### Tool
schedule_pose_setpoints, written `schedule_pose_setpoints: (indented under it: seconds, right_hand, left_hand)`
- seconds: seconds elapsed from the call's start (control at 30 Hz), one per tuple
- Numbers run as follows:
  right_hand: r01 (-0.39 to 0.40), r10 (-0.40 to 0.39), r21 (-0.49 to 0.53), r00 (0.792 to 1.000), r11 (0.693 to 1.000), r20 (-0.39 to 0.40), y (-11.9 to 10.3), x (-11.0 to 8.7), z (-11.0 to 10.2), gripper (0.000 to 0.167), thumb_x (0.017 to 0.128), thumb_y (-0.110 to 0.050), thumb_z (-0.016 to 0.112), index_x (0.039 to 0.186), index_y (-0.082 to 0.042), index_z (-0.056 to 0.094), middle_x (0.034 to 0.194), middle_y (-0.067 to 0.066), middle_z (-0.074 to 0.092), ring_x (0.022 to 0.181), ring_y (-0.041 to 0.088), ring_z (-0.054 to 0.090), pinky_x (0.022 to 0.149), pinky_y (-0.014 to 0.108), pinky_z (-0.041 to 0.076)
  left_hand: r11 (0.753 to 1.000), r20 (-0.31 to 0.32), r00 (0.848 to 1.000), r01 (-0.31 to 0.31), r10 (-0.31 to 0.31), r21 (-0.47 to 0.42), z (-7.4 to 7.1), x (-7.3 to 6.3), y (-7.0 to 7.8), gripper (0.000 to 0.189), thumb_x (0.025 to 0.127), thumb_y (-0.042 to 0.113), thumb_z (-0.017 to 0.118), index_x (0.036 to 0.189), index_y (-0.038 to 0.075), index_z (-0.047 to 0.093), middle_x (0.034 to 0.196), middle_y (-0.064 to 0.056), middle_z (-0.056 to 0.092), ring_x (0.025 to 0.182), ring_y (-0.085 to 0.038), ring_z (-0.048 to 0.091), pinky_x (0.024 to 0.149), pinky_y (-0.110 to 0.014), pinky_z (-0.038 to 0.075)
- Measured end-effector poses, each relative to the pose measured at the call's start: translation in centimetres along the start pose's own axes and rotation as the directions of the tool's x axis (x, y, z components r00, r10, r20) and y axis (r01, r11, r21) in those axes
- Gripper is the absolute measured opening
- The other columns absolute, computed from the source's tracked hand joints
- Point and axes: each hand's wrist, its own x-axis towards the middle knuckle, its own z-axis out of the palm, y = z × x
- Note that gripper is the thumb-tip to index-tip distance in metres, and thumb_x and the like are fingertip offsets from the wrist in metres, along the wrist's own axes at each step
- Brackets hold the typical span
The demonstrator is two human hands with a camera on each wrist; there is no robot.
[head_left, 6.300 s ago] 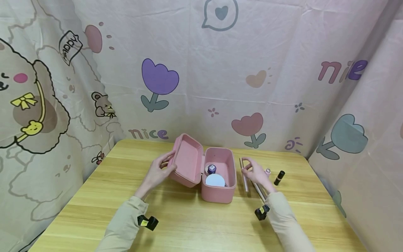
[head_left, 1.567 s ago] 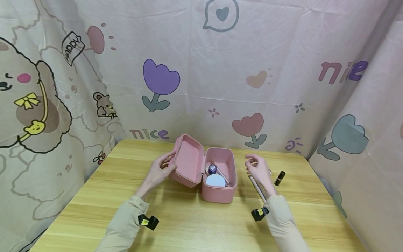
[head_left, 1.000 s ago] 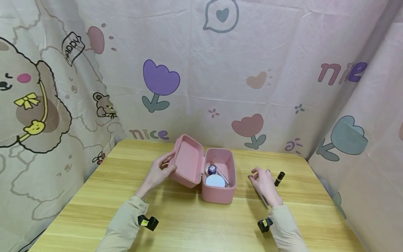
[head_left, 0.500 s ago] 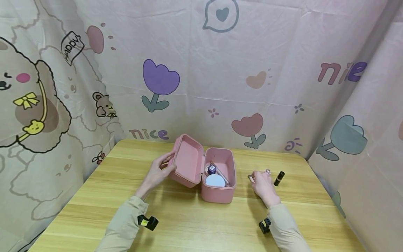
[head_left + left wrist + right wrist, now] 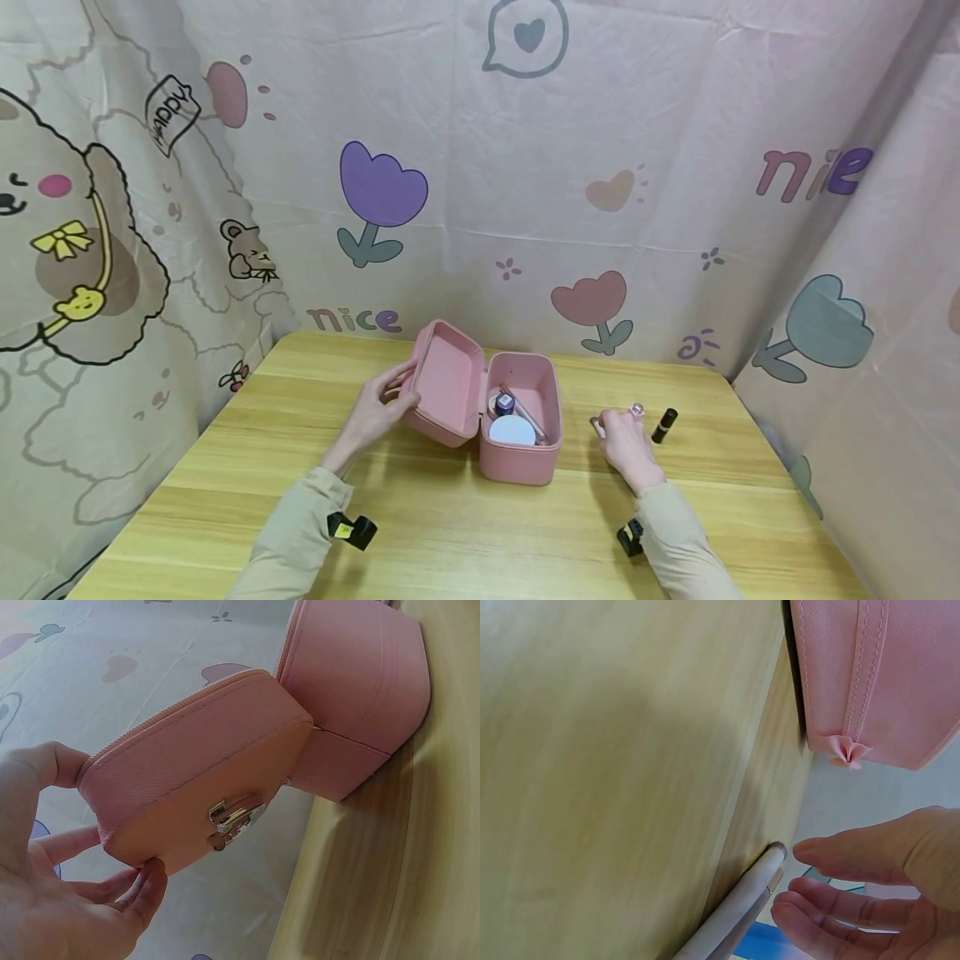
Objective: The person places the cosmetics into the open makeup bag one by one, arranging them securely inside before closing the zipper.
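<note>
My left hand [image 5: 375, 408] holds the raised lid [image 5: 450, 375] of a pink makeup case [image 5: 517, 467]. In the left wrist view, the thumb and fingers grip the lid's edge, away from its metal clasp [image 5: 236, 817]. Inside the case lie a white round compact [image 5: 513, 430], a small dark-blue jar [image 5: 505, 404] and a slim pink stick [image 5: 528, 414]. My right hand [image 5: 628, 442] is low over the table at a slim pale stick [image 5: 739, 907] with a dark tip, like a makeup brush. A gap shows between thumb and fingers; a second stick lies beside it, partly hidden.
A black lipstick-like tube [image 5: 664, 425] lies on the wooden table [image 5: 480, 542] to the right of my right hand. A small pink bottle with a clear, round top [image 5: 637, 410] stands just behind that hand. A printed curtain [image 5: 480, 208] encloses the table's back and sides.
One slim pink stick that lay right of the case is now inside it. My right hand has moved right and down to the remaining sticks. My left hand keeps the lid raised.
</note>
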Motion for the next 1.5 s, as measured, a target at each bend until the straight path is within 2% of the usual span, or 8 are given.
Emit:
schedule_pose_setpoints:
  seconds: [0.13,0.4,0.63,0.87,1.03,1.23,1.37,1.5]
  right_hand:
    - [-0.001,0.001,-0.002,1.000,1.000,0.006,0.0,0.0,0.1,0.027,0.069,0.012,0.061,0.093,0.005,0.069,0.094,0.025,0.073,0.079,0.036,0.069,0.068,0.051,0.059]
    - [-0.016,0.017,-0.008,0.998,1.000,0.055,0.0,0.3,0.3,0.027,0.073,0.015,0.058,0.096,0.006,0.069,0.089,0.022,0.072,0.069,0.025,0.059,0.060,0.041,0.056]
    - [-0.035,0.038,-0.041,0.998,0.999,0.058,0.1,0.7,0.7,0.015,0.078,0.013,0.057,0.079,-0.001,0.063,0.070,0.011,0.061,0.064,0.022,0.051,0.058,0.039,0.049]
    - [-0.035,0.038,-0.050,0.998,0.998,0.054,0.4,1.0,0.9,0.016,0.083,0.011,0.057,0.074,-0.003,0.057,0.068,0.009,0.057,0.064,0.022,0.049,0.060,0.041,0.049]
    - [-0.045,0.048,-0.050,0.997,0.998,0.067,0.4,1.1,1.0,0.019,0.091,0.002,0.058,0.073,-0.003,0.056,0.068,0.010,0.057,0.064,0.022,0.049,0.062,0.043,0.049]
    - [-0.063,0.065,-0.031,0.995,0.998,0.080,0.3,1.0,1.3,0.026,0.099,-0.010,0.057,0.074,-0.003,0.054,0.070,0.013,0.057,0.064,0.023,0.050,0.057,0.042,0.049]
    - [-0.066,0.068,-0.025,0.994,0.998,0.081,0.3,0.9,1.4,0.022,0.098,-0.009,0.059,0.077,-0.002,0.056,0.072,0.014,0.061,0.065,0.023,0.052,0.057,0.042,0.050]
    - [-0.056,0.058,-0.025,0.996,0.998,0.066,0.3,0.8,1.3,0.008,0.089,0.002,0.062,0.082,-0.001,0.060,0.078,0.015,0.066,0.067,0.024,0.056,0.060,0.043,0.052]
  left_hand:
    - [1.000,-0.001,1.000,0.000,0.000,0.001,0.0,0.0,-0.1,0.060,0.091,0.000,0.061,0.148,-0.004,0.044,0.146,-0.036,0.048,0.130,-0.050,0.054,0.110,-0.053,0.048]
    - [1.000,-0.005,1.000,-0.001,0.001,0.009,0.0,0.0,0.0,0.060,0.090,0.000,0.061,0.148,-0.004,0.044,0.146,-0.036,0.048,0.129,-0.050,0.054,0.110,-0.052,0.049]
    - [1.000,-0.002,1.000,0.008,-0.008,0.023,0.0,0.0,-0.1,0.059,0.092,0.002,0.061,0.148,-0.003,0.044,0.145,-0.035,0.049,0.130,-0.048,0.054,0.110,-0.048,0.049]
    - [1.000,0.000,1.000,0.015,-0.015,0.028,0.0,0.0,-0.1,0.059,0.093,0.003,0.060,0.149,-0.003,0.043,0.145,-0.035,0.049,0.130,-0.048,0.054,0.111,-0.052,0.048]
    - [0.999,0.002,1.000,0.012,-0.012,0.031,0.0,0.0,0.0,0.059,0.093,0.003,0.060,0.149,-0.003,0.043,0.145,-0.035,0.049,0.130,-0.048,0.054,0.111,-0.053,0.047]
    - [0.999,-0.002,1.000,0.018,-0.018,0.032,0.0,0.0,0.0,0.059,0.093,0.002,0.061,0.149,-0.003,0.043,0.144,-0.035,0.050,0.129,-0.048,0.055,0.110,-0.052,0.048]
    - [0.999,0.002,1.000,0.018,-0.019,0.032,0.0,-0.1,0.0,0.059,0.093,0.003,0.061,0.149,-0.003,0.043,0.145,-0.035,0.050,0.130,-0.048,0.054,0.110,-0.051,0.049]
    - [0.999,0.003,1.000,0.011,-0.011,0.032,0.0,0.0,0.0,0.059,0.093,0.002,0.061,0.149,-0.003,0.043,0.145,-0.035,0.049,0.130,-0.049,0.054,0.111,-0.054,0.047]
